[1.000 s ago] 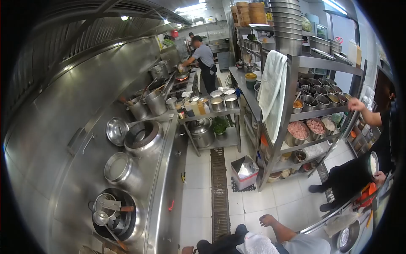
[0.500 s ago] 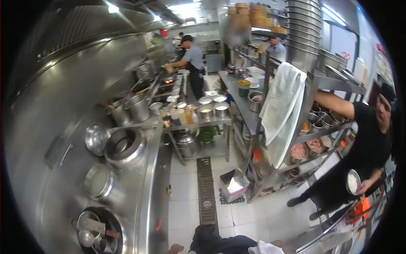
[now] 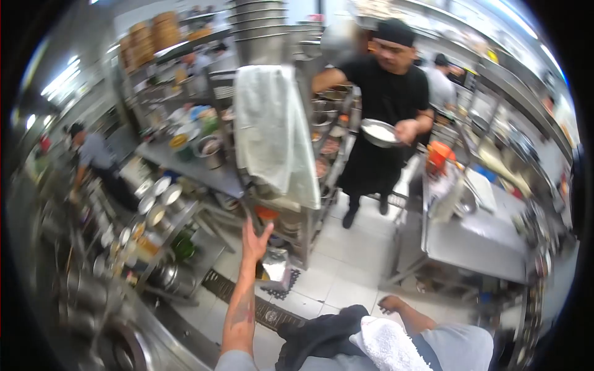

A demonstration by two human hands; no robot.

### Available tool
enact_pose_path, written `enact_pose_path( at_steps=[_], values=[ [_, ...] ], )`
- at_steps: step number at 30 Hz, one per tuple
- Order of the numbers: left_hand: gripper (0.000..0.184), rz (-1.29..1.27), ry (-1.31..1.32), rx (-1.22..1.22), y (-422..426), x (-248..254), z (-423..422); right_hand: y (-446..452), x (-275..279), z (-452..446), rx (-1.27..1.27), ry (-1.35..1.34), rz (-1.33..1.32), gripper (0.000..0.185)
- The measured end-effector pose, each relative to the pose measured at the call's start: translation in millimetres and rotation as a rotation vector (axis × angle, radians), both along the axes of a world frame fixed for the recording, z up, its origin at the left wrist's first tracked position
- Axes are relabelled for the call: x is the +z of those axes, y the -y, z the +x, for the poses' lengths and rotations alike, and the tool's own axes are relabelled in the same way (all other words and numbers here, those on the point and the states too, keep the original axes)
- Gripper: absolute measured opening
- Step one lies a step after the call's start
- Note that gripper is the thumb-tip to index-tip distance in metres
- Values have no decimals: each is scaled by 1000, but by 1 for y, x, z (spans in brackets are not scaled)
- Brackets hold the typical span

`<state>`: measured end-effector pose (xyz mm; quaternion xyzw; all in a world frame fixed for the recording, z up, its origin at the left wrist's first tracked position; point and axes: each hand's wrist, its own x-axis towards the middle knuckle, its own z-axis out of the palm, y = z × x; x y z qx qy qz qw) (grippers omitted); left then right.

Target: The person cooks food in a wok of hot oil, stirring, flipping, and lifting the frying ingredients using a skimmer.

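My left hand (image 3: 255, 240) reaches forward with its fingers apart, holding nothing, below the hanging pale towel (image 3: 272, 130) and in front of the lower part of the steel rack (image 3: 303, 238). Low beside my body is my right hand (image 3: 391, 304), over the tiled floor; it is dark and blurred, and its fingers cannot be made out well. A white cloth (image 3: 391, 347) lies over the front of my clothes. Across from me a person in black (image 3: 387, 93) holds a metal bowl (image 3: 379, 133) of white food, one arm stretched toward the rack.
A steel worktable (image 3: 476, 244) stands at the right, with an orange container (image 3: 440, 154) on it. At the left, pots and bottles crowd a steel stand (image 3: 185, 216). A bin (image 3: 276, 269) sits on the floor by the drain grate (image 3: 272, 314). Another person works far left.
My view has turned right toward the person in black and the worktable. My left hand has risen and stretched forward. My right hand, barely visible half a second ago, shows again.
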<state>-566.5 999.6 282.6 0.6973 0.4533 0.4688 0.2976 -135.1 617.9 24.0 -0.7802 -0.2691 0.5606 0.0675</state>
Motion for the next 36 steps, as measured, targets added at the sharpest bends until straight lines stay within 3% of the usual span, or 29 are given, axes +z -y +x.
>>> enact_pose_path(
  at_steps=[2, 6, 8, 9, 10, 11, 12, 13, 14, 15, 16, 18, 19, 21, 22, 24, 25, 27, 29, 30, 31, 32, 33, 34, 35, 36],
  values=[
    [101, 368, -72, 57, -16, 68, 48, 10, 43, -33, -38, 1, 86, 37],
    [112, 576, -109, 183, -30, 176, 125, 70, 50, -51, -241, 50, 169, 39],
    [110, 649, -144, 273, -82, 180, 153, 118, 56, -57, -368, 93, 147, 39],
    [101, 713, -172, 317, -123, 167, 155, 144, 59, -61, -431, 121, 121, 37],
    [77, 551, -188, 241, -162, 151, 146, 173, 60, -67, -490, 150, 95, 36],
    [51, 245, -356, 194, -152, 170, 128, 204, 46, -68, -475, 222, 91, 33],
    [37, 442, 94, 9, -248, 108, 114, 244, -17, -55, -282, 287, 19, 32],
    [31, 639, 173, -49, -239, 109, 103, 265, -5, -75, -334, 254, -105, 32],
    [26, 327, 169, -175, -218, 125, 88, 290, 11, -93, -386, 215, -232, 33],
    [26, 756, 48, -248, -265, 101, 71, 314, 14, -109, -452, 205, -241, 33],
    [36, 875, 127, -183, -263, 97, 63, 338, 10, -128, -572, 155, -284, 32],
    [34, 724, 59, 246, -151, 162, 77, 373, -7, -164, -702, 80, -343, 31],
    [27, 503, 157, 190, -134, 174, 81, 384, -16, -170, -701, 2, -377, 32],
    [27, 752, -175, 316, -187, 135, 84, 397, -40, -175, -731, -14, -309, 34],
    [27, 766, -160, 297, -181, 125, 99, 395, -27, -171, -755, -18, -295, 34],
    [48, 520, 52, 215, -149, 104, 132, 368, 40, -164, -694, 164, -196, 37],
    [60, 388, 145, 176, -132, 88, 145, 363, 34, -150, -641, 183, -185, 36],
    [59, 244, -108, 196, -106, 42, 162, 367, -4, -114, -564, 258, -123, 36],
    [47, 372, -253, 171, -43, -17, 179, 372, -49, -88, -546, 316, -67, 37],
    [39, 737, -194, -30, -45, -88, 184, 371, -55, -71, -514, 404, -14, 37],
    [28, 573, -660, -126, 2, -139, 186, 377, -55, -49, -480, 493, 39, 38],
    [24, 1282, -1265, -7, 58, -181, 200, 389, -51, -29, -477, 497, 45, 38],
    [13, 1473, -1438, -386, 134, -242, 173, 399, -44, -12, -509, 452, 35, 42],
    [13, 918, -1401, -829, 210, -279, 157, 406, -43, 5, -532, 398, 25, 47],
    [14, 422, -1245, -991, 260, -292, 149, 422, -66, 28, -498, 377, 50, 48],
    [14, 94, -1168, -1061, 307, -311, 144, 438, -79, 49, -265, 371, -25, 44]
  ],
)
